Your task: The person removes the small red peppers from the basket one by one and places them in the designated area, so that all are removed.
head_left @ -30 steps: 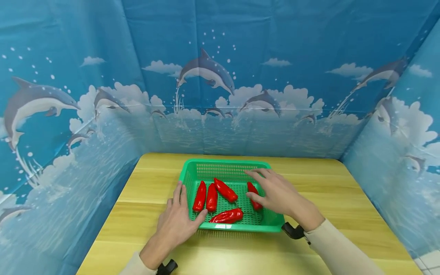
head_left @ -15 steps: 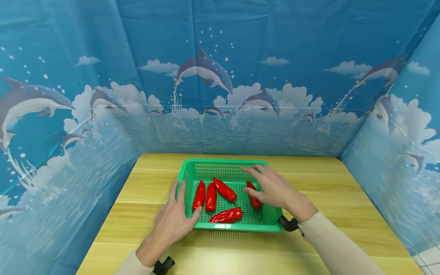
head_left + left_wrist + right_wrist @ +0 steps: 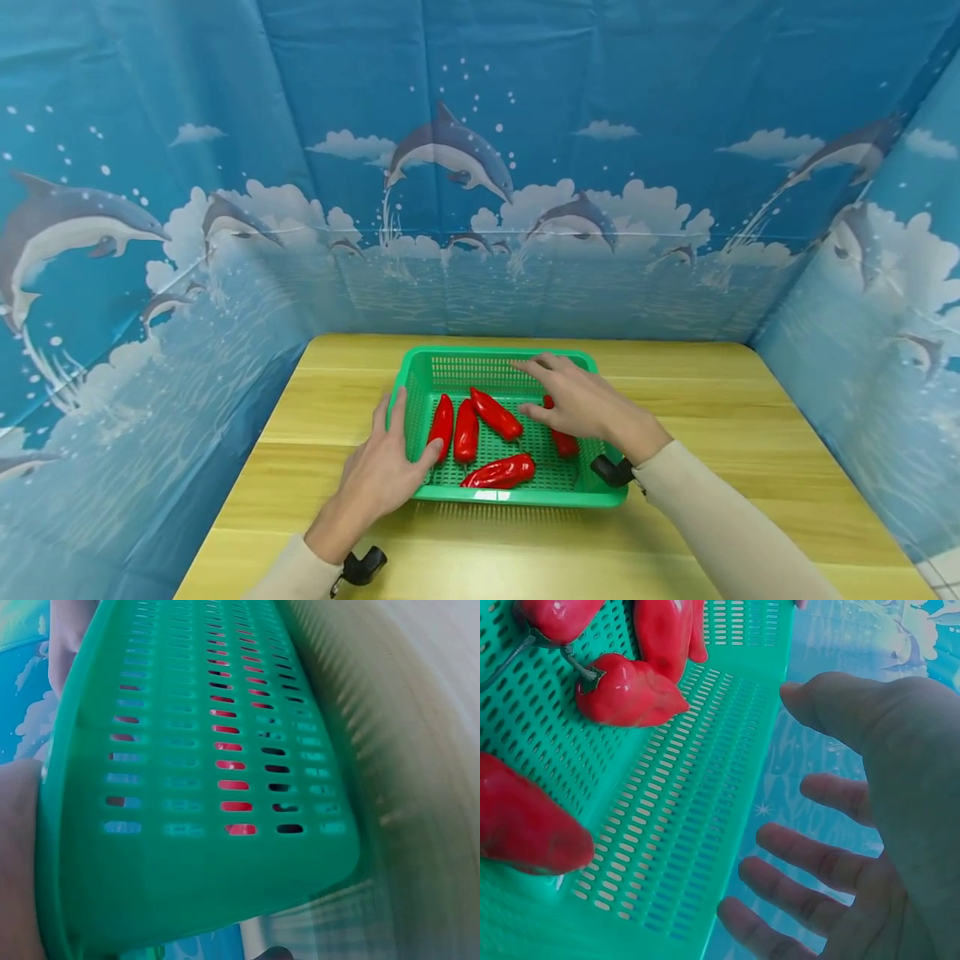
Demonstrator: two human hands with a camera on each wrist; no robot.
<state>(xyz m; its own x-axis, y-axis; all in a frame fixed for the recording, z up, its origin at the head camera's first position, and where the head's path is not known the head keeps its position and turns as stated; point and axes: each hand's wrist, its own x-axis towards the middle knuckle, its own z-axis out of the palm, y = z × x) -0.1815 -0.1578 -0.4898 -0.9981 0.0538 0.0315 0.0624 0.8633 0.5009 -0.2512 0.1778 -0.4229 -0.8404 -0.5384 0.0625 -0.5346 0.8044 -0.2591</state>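
A green plastic basket (image 3: 517, 497) with slotted walls holds several red peppers (image 3: 501, 472). At its left side is my left hand (image 3: 380, 477), fingers extended along the outside and thumb over the rim; nothing is pinched between them. My right hand (image 3: 588, 404) hovers above the basket's right part with spread, relaxed fingers and holds nothing. It partly covers the rightmost pepper (image 3: 564, 442). The right wrist view shows the stem of one pepper (image 3: 622, 694) and the hand's fingers apart from the rim. Through the left wall's slots, red pepper shows in the left wrist view.
The basket stands on a yellow wood-grain table (image 3: 720, 433), with table surface on either side and in front. A blue curtain (image 3: 480, 283) printed with dolphins encloses the back and both sides. Black camera mounts (image 3: 613, 471) sit at both wrists.
My right hand has shifted left over the basket, its wrist closer to the rim. My left thumb has drawn back a little. The peppers keep their places in the basket.
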